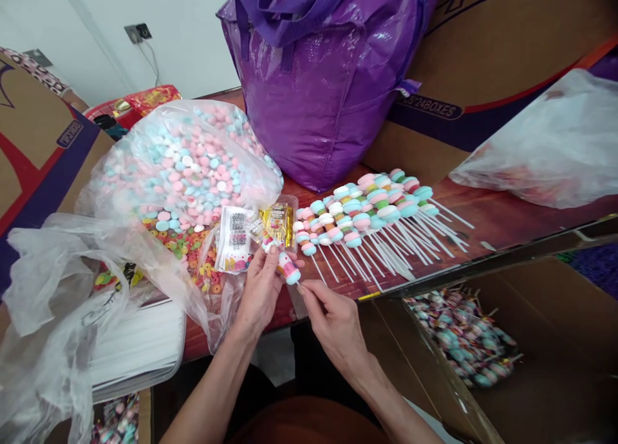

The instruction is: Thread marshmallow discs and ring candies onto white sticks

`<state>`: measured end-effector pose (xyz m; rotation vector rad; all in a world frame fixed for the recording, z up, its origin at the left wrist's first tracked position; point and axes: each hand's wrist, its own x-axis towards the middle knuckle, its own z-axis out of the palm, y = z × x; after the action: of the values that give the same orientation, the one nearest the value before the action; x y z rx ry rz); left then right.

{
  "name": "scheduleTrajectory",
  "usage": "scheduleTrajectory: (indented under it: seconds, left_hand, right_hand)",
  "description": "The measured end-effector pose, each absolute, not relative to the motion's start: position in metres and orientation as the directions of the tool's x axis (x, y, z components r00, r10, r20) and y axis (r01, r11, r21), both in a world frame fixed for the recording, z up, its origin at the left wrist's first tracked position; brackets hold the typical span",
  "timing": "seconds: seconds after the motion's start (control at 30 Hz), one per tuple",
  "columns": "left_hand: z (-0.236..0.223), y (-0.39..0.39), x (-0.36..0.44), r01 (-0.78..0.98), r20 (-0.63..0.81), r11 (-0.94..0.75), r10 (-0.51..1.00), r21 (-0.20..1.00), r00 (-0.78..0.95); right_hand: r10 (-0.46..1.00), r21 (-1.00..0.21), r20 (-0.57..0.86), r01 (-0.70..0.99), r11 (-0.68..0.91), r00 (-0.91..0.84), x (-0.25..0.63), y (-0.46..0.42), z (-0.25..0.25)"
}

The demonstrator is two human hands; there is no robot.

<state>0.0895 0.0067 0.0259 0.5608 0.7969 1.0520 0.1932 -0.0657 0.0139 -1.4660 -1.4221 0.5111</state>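
Observation:
A candy lollipop (290, 272) with pink and pale blue pieces sits partly inside a printed clear wrapper. My left hand (262, 286) is closed round the wrapped part. The fingertips of my right hand (335, 315) pinch the white stick just below the candy. Beyond the left hand lie a stack of printed wrappers (234, 238) and a clear tray (293, 209) holding gold ties. To the right, several unwrapped lollipops (367, 215) lie in rows, their white sticks pointing toward me.
A plastic bag of pink, blue and white candies (193, 154) stands at left, with candy rings (193, 248) beside it. White sticks (135, 341) fill a container. A purple bag (318, 77) stands behind. Below right, a cardboard box (545, 341) contains wrapped lollipops (468, 341).

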Motion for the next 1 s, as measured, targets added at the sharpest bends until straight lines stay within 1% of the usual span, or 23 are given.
scheduleTrajectory:
  seconds: [0.13,0.2,0.27,0.3,0.37,0.43,0.47,0.53,0.63,0.7,0.77,0.83,0.93,1.0]
  left_hand:
    - [0.024,-0.001,0.095,-0.516,-0.312,0.411,0.911,0.752,0.271]
    - [0.025,-0.003,0.096,-0.519,-0.311,0.400,0.916,0.756,0.252]
    - [0.028,-0.002,0.093,-0.531,-0.312,0.399,0.917,0.747,0.250]
    - [0.030,-0.001,0.091,-0.541,-0.311,0.396,0.918,0.742,0.244]
    - [0.032,0.001,0.086,-0.552,-0.312,0.383,0.924,0.741,0.222]
    - [0.032,-0.001,0.082,-0.538,-0.323,0.388,0.922,0.748,0.215]
    - [0.030,-0.003,0.081,-0.524,-0.331,0.397,0.918,0.754,0.218]
    - [0.025,-0.008,0.079,-0.492,-0.342,0.401,0.916,0.773,0.209]
    - [0.019,-0.017,0.074,-0.418,-0.302,0.334,0.943,0.845,0.143]
    - [0.017,-0.022,0.067,-0.338,-0.260,0.282,0.959,0.898,0.108]
    - [0.017,-0.025,0.060,-0.304,-0.241,0.255,0.967,0.918,0.083]
    - [0.017,-0.028,0.054,-0.345,-0.245,0.247,0.968,0.906,0.051]
    - [0.017,-0.031,0.049,-0.419,-0.262,0.242,0.965,0.875,0.010]
    - [0.021,-0.031,0.047,-0.483,-0.298,0.274,0.954,0.832,0.027]
  right_hand:
    - [0.837,-0.735,0.486,0.636,0.234,0.253,0.183,-0.057,0.007]
    - [0.821,-0.722,0.504,0.652,0.231,0.268,0.181,-0.053,0.008]
    - [0.856,-0.749,0.444,0.634,0.192,0.266,0.184,-0.054,0.013]
    - [0.891,-0.777,0.381,0.608,0.163,0.248,0.186,-0.057,0.015]
    - [0.961,-0.851,0.210,0.518,0.090,0.178,0.191,-0.064,0.020]
    - [0.989,-0.913,0.088,0.407,0.033,0.117,0.193,-0.069,0.021]
    - [0.991,-0.932,0.069,0.363,0.023,0.113,0.192,-0.069,0.021]
    - [0.986,-0.949,0.083,0.313,0.033,0.148,0.186,-0.068,0.020]
    - [0.982,-0.973,0.074,0.228,0.033,0.174,0.173,-0.062,0.019]
    - [0.987,-0.994,0.019,0.107,0.002,0.159,0.166,-0.058,0.019]
    - [0.992,-0.998,-0.057,-0.038,-0.053,0.113,0.162,-0.057,0.021]
    - [0.992,-0.987,-0.111,-0.120,-0.104,0.052,0.158,-0.056,0.022]
    - [0.991,-0.983,-0.133,-0.128,-0.132,-0.002,0.153,-0.052,0.024]
    - [0.986,-0.972,-0.166,-0.167,-0.168,-0.024,0.148,-0.048,0.027]
